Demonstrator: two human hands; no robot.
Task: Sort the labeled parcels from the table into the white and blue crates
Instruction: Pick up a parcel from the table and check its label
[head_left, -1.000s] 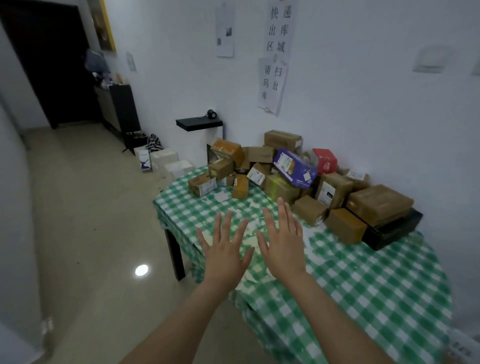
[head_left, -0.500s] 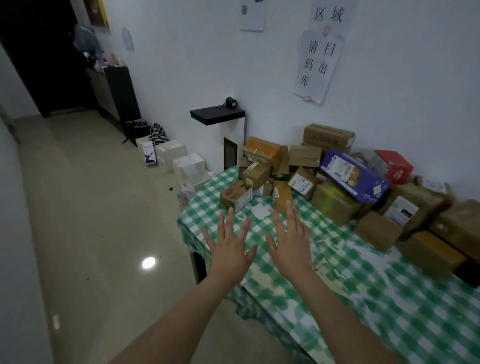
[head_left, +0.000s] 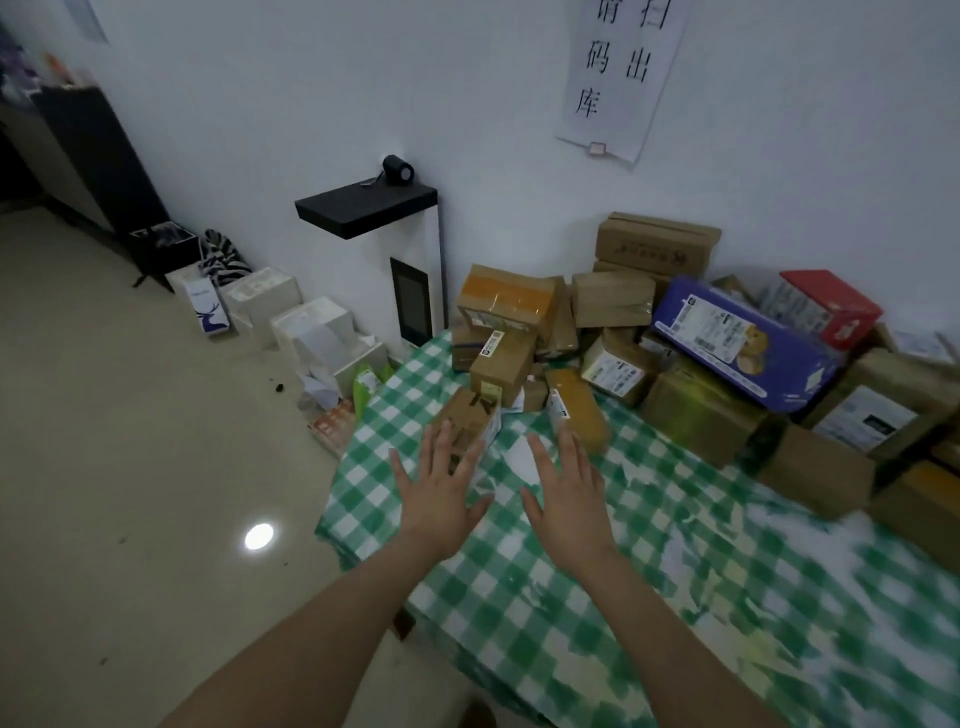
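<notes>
Parcels (head_left: 613, 299) piled — left hand (head_left: 441, 499), right hand (head_left: 566, 493) spread, perhaps hovering.

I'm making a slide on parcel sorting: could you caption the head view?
Open left hand and right hand reach over the green checked table toward piled parcels.

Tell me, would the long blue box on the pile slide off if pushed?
Quite possibly: the long blue cardboard box lies tilted atop uneven brown cardboard boxes, so a push could slide it off. It is probably stiff, since its edges look straight.
</notes>
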